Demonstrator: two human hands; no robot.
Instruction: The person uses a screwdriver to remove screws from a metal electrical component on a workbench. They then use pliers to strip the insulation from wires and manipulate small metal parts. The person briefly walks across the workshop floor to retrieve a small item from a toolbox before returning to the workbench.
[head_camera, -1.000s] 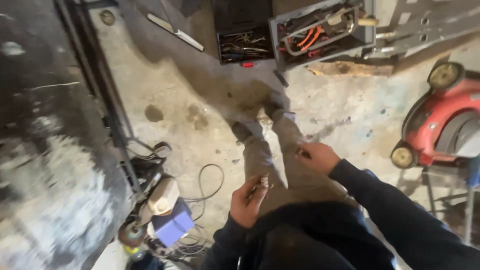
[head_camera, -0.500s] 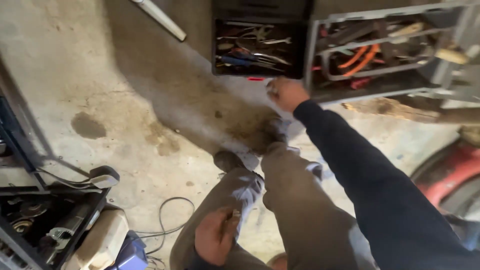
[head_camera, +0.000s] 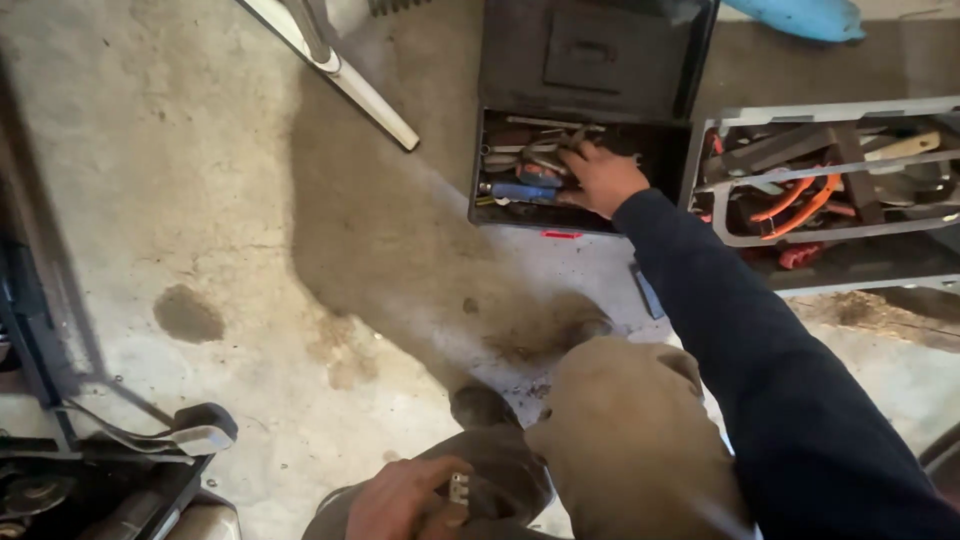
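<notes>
The right hand (head_camera: 600, 178) is reaching into the far black toolbox (head_camera: 590, 70), fingers spread loosely over the tools (head_camera: 525, 165), seemingly picking one out, while the left hand (head_camera: 400, 500) is gripping a small metal part (head_camera: 459, 488) near the knee.

We cannot see the right hand's (head_camera: 600, 178) fingertips among the tools; the picture edge cuts the left hand (head_camera: 405, 500).

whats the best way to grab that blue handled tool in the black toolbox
Take the blue-handled tool by its blue handle, the thickest and most exposed part, lying roughly crosswise near the front wall of the black toolbox. Come from above, fingers closing front to back across it. The right hand already rests just beside its right end, so sliding left probably works.
</notes>
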